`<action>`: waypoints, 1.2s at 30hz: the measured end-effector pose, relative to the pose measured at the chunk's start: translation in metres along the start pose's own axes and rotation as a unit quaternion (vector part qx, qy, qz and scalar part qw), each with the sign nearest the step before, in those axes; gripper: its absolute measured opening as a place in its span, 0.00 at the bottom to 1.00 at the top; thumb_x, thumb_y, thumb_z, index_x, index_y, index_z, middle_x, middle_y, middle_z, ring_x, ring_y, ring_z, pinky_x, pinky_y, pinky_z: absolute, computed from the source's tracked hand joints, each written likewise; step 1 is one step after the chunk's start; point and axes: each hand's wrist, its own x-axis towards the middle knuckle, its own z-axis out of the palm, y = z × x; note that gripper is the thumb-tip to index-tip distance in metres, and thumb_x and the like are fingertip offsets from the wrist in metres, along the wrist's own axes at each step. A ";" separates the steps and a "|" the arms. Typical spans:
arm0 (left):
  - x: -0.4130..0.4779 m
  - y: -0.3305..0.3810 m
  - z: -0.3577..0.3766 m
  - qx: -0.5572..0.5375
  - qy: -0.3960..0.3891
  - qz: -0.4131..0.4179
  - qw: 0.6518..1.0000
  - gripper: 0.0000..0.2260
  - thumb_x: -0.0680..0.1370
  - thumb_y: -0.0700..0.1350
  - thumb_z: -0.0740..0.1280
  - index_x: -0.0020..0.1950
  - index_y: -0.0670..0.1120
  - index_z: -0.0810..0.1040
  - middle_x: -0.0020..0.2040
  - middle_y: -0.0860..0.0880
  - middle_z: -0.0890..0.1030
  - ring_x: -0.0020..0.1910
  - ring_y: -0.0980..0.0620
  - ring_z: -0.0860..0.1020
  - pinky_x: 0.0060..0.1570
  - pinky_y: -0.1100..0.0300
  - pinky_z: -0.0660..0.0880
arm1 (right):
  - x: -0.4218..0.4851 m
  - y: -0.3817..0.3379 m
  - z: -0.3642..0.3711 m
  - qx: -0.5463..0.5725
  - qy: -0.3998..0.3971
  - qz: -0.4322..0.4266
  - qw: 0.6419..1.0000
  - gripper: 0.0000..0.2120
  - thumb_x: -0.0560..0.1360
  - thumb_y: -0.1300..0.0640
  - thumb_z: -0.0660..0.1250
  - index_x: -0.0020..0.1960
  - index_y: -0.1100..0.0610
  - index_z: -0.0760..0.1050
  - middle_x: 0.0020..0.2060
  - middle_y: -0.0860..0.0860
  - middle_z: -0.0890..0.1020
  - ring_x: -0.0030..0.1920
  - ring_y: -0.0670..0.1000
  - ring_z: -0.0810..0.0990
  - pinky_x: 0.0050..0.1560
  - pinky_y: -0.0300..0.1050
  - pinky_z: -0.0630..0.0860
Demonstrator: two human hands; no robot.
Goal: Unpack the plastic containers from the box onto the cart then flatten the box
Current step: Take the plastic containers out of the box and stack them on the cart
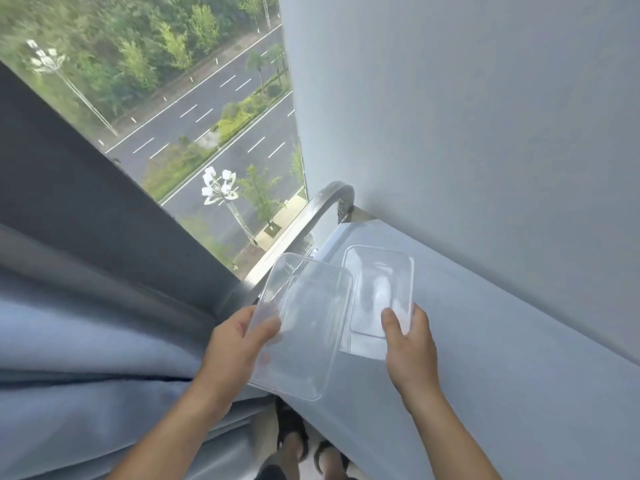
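Over the near end of the pale grey cart point(502, 358), two clear plastic containers were held side by side, one in each hand. Both were shallow rectangular trays with rounded corners and a thin raised rim, fully see-through, so the cart top and the fingers showed through their walls. No lids or contents could be seen.

The left hand point(239, 344) gripped the left container point(304, 327) at its near long edge, thumb hooked over the rim onto the inside and the other fingers curled beneath, faintly visible through the plastic. This tray was tilted and hung partly past the cart's edge, its far corner crossing in front of the cart's curved metal handle point(304, 220).

The right hand point(410, 344) pinched the right container point(381, 289) at its near short end, thumb on the inner face and a finger on the outer side. That tray lay low over the cart top; whether it actually touched the surface could not be told. The left container's rim overlapped the right one's left edge.

A grey-blue curtain point(86, 323) hung to the left, beside a window point(190, 109) looking down on a road lined with trees. A plain wall point(485, 116) rose behind the cart. Dark sandals point(294, 434) showed on the floor below.
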 end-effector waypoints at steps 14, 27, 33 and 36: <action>0.038 -0.030 0.015 0.018 -0.029 -0.028 0.999 0.18 0.67 0.52 0.71 0.54 0.49 0.83 0.46 0.51 0.86 0.45 0.54 0.85 0.43 0.58 0.78 | 0.096 -0.002 0.056 -0.093 0.085 0.051 0.991 0.25 0.81 0.47 0.58 0.72 0.60 0.64 0.69 0.55 0.69 0.66 0.56 0.70 0.61 0.50 0.68; 0.054 -0.016 0.028 0.029 -0.043 -0.013 0.999 0.09 0.77 0.43 0.73 0.56 0.49 0.82 0.48 0.54 0.86 0.48 0.55 0.84 0.42 0.61 0.77 | 0.119 -0.007 0.061 -0.055 0.088 0.096 0.990 0.19 0.76 0.42 0.65 0.46 0.57 0.64 0.44 0.51 0.72 0.40 0.53 0.71 0.43 0.47 0.69; 0.056 -0.012 0.030 0.019 -0.036 -0.012 0.999 0.13 0.74 0.49 0.72 0.57 0.49 0.82 0.48 0.53 0.86 0.49 0.53 0.84 0.45 0.56 0.78 | 0.120 -0.007 0.061 -0.054 0.082 0.094 0.991 0.20 0.76 0.40 0.66 0.42 0.56 0.64 0.37 0.49 0.72 0.36 0.54 0.73 0.38 0.48 0.70; 0.057 -0.011 0.031 0.019 -0.037 -0.009 0.999 0.17 0.70 0.53 0.69 0.57 0.49 0.83 0.48 0.53 0.86 0.49 0.53 0.84 0.47 0.53 0.78 | 0.122 -0.008 0.063 -0.058 0.080 0.091 0.991 0.21 0.76 0.40 0.66 0.42 0.55 0.64 0.36 0.49 0.72 0.37 0.53 0.73 0.39 0.48 0.69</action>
